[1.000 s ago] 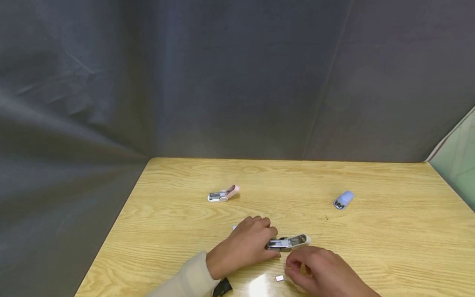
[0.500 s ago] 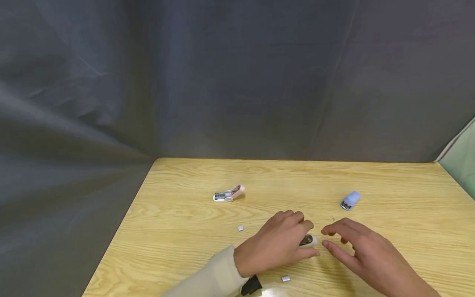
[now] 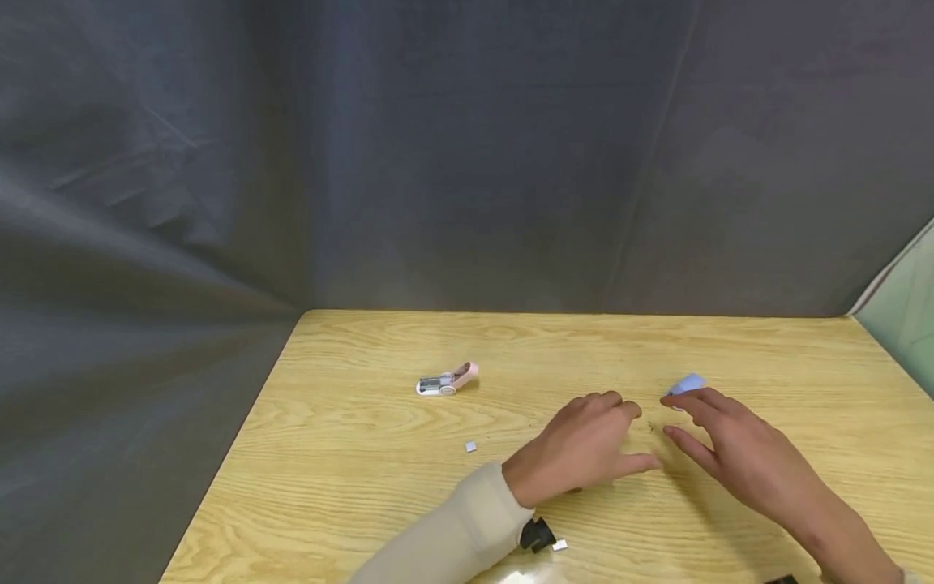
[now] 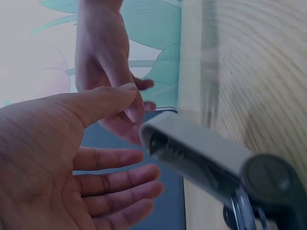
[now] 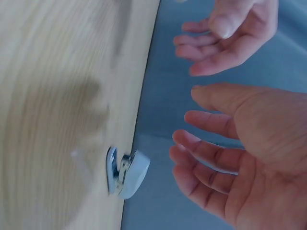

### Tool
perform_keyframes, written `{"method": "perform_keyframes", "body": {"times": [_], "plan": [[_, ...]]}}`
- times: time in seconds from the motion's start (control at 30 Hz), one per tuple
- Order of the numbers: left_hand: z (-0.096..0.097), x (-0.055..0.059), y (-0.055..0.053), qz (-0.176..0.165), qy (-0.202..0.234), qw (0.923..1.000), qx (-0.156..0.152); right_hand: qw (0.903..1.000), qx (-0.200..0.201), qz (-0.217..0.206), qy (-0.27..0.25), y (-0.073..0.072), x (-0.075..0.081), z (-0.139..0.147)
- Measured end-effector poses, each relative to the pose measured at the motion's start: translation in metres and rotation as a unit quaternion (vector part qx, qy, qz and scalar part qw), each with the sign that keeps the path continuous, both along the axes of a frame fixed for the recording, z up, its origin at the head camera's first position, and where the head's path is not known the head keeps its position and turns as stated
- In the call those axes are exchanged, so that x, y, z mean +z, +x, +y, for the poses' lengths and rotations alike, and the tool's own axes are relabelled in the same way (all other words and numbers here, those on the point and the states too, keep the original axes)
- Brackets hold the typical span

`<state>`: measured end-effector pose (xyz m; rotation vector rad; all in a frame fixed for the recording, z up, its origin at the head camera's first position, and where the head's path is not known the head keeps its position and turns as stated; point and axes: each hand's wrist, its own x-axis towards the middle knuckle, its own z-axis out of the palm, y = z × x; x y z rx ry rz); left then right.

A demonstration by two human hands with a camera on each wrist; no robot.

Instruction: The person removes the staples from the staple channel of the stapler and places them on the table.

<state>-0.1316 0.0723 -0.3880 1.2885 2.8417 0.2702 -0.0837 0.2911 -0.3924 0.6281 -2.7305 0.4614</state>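
My left hand hovers over the table with its fingers loosely extended and nothing held. A white and dark stapler, its top swung up, stands on the table beside that hand in the left wrist view; the left hand and forearm hide nearly all of it in the head view. My right hand is in the air with thumb and fingers spread and nothing between them. Just beyond its fingertips lies a light blue stapler, partly covered by them in the head view; the right wrist view shows this blue stapler with its top raised.
A pink and white stapler, opened up, lies further back on the wooden table. One small pale block lies left of the hands, another small block near the front. Dark sheeting rises behind the table.
The left hand has left the white stapler and moved right and away from the body. The right hand has spread its fingers and moved forward and right, towards the blue stapler.
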Motion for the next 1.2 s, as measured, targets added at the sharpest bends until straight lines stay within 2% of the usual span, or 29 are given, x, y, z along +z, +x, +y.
{"method": "perform_keyframes", "body": {"times": [0.17,0.3,0.43,0.53,0.63,0.8,1.0,1.2], "plan": [[0.020,0.000,-0.006,-0.004,-0.013,0.9998,0.013,0.9998,0.011,-0.006,0.012,-0.022,-0.002,0.017],[0.028,-0.003,-0.014,-0.031,-0.020,0.9989,0.028,0.9993,0.027,-0.021,0.015,-0.042,-0.009,0.021],[0.036,-0.006,-0.025,-0.045,-0.007,0.9981,0.041,0.9985,0.047,-0.022,0.018,-0.058,-0.017,0.026],[0.048,-0.007,-0.031,-0.061,0.008,0.9971,0.046,0.9982,0.054,-0.018,0.019,-0.062,-0.023,0.033],[0.062,-0.008,-0.037,-0.093,0.013,0.9936,0.064,0.9975,0.065,-0.020,0.020,-0.063,-0.028,0.038],[0.082,-0.011,-0.051,-0.126,0.010,0.9874,0.095,0.9966,0.072,-0.027,0.030,-0.067,-0.030,0.042],[0.096,-0.018,-0.067,-0.132,0.014,0.9848,0.112,0.9951,0.061,-0.067,0.040,-0.074,-0.020,0.046],[0.104,-0.021,-0.072,-0.132,0.019,0.9832,0.125,0.9936,0.055,-0.081,0.056,-0.078,-0.016,0.048]]}}
